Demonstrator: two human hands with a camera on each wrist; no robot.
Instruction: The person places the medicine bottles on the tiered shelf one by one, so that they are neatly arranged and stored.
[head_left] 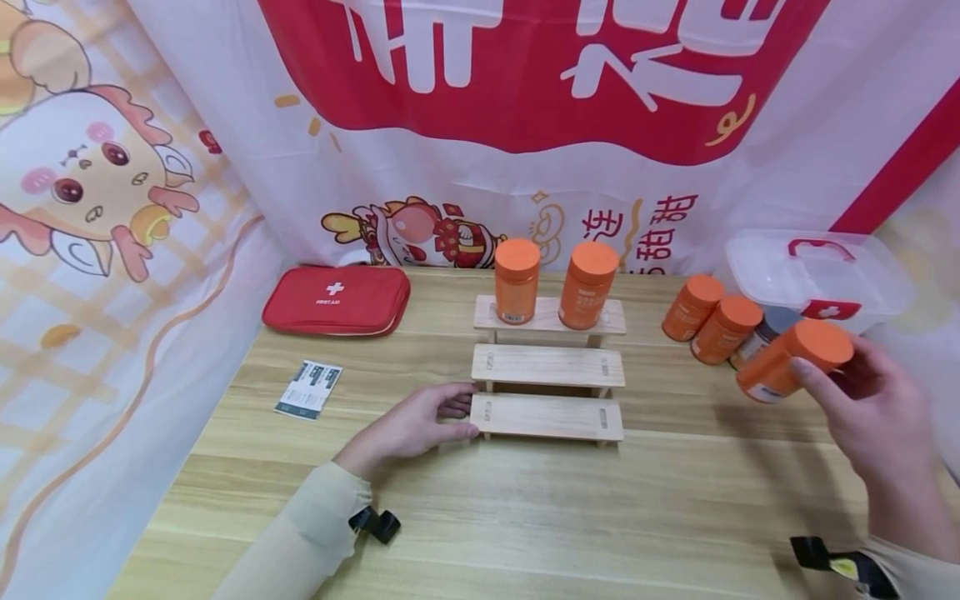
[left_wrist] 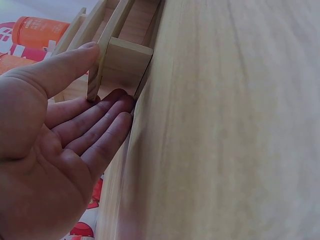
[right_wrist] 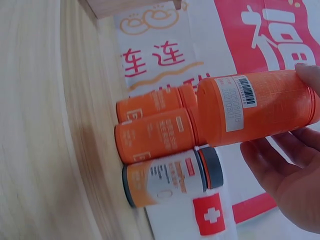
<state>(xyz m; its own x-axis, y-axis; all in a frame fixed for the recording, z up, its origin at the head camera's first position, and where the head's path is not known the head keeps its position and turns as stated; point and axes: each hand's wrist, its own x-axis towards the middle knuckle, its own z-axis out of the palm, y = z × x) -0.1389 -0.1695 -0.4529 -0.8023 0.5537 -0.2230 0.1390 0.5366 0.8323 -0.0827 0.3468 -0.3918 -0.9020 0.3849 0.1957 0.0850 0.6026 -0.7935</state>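
Right hand (head_left: 881, 408): a jar (head_left: 772, 368) is being grasped near its cap, tilted, above the table (head_left: 562, 517). Left hand (head_left: 420, 421): nothing is being clasped; loose fingers are being rested against the left end of the rack (head_left: 547, 417). Top tier: two shelved jars (head_left: 516, 289) are being borne. Near the held jar: two orange jars (head_left: 724, 335), one grey-capped jar (head_left: 778, 320), box (head_left: 870, 271). Far left: pouch (head_left: 337, 302), card (head_left: 309, 389). Handling, as judged: the standing neighbours should be being cleared, the jar being righted before any contact, the rack being steadied lightly.
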